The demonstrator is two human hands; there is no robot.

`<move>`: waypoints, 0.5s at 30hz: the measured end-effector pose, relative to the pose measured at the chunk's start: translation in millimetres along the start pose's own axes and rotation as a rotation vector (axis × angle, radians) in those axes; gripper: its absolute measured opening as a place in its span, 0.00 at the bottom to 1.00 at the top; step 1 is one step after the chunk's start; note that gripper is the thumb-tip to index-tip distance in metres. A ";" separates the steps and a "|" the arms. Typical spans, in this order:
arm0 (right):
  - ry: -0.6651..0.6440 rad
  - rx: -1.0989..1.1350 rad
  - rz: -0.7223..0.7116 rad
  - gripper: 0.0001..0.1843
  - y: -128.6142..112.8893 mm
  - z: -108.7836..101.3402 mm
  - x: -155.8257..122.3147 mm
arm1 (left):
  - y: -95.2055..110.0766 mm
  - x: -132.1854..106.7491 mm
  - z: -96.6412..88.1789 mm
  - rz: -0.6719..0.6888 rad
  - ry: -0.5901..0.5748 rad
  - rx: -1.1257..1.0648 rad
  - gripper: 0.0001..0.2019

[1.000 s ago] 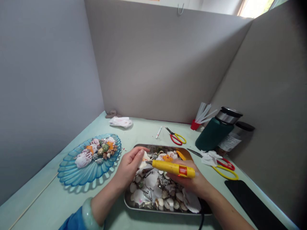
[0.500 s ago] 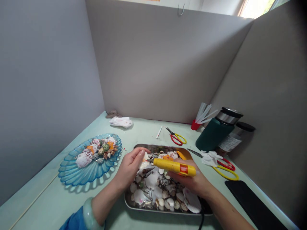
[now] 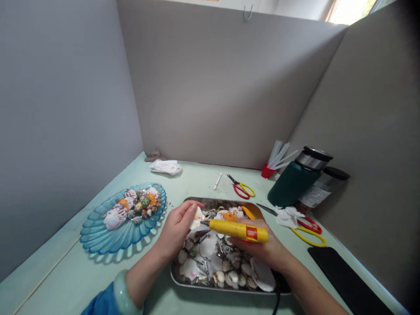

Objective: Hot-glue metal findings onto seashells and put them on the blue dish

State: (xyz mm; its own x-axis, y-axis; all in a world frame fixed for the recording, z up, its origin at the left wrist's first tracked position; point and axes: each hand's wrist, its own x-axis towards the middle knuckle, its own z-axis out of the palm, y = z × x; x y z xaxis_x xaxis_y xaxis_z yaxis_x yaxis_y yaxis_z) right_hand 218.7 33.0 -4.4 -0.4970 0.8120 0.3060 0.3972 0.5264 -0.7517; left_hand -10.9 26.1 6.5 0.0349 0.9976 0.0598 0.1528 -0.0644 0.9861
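Observation:
My left hand [image 3: 177, 225] is closed on a white seashell [image 3: 197, 217], pinched between thumb and fingers above the tray's left side. Orange marks show on the shell. In my right hand [image 3: 265, 251] is a yellow hot glue gun [image 3: 226, 226] with a red switch window. Its metal nozzle points left, close to the shell; whether they touch I cannot tell. Below both hands lies a metal tray [image 3: 210, 288] full of loose seashells [image 3: 208, 246] and small metal clips. A black cord runs down at the tray's front right.
Left stands a blue scalloped plate [image 3: 110, 246] bearing shells. Scissors [image 3: 242, 189], a white marker [image 3: 217, 181] and a red cup [image 3: 267, 171] of glue sticks lie behind. At right are more scissors [image 3: 310, 236], crumpled tissue [image 3: 288, 216], a green bottle [image 3: 292, 183] and a black phone-like slab [image 3: 344, 275].
The glue gun's nozzle has dropped slightly relative to the shell, and the shell's face shows a little more. Both hands keep their hold.

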 end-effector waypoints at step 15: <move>-0.022 0.014 0.015 0.10 0.8 -0.6 -0.4 | 3.7 -1.3 -0.3 0.015 -0.005 -0.006 0.17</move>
State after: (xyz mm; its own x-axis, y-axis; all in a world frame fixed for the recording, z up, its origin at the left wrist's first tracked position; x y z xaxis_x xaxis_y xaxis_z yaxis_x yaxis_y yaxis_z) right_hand 219.7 33.3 -4.7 -0.5080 0.8141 0.2814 0.3943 0.5102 -0.7644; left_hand -10.7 24.6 10.1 0.0416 0.9964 0.0734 0.1468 -0.0788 0.9860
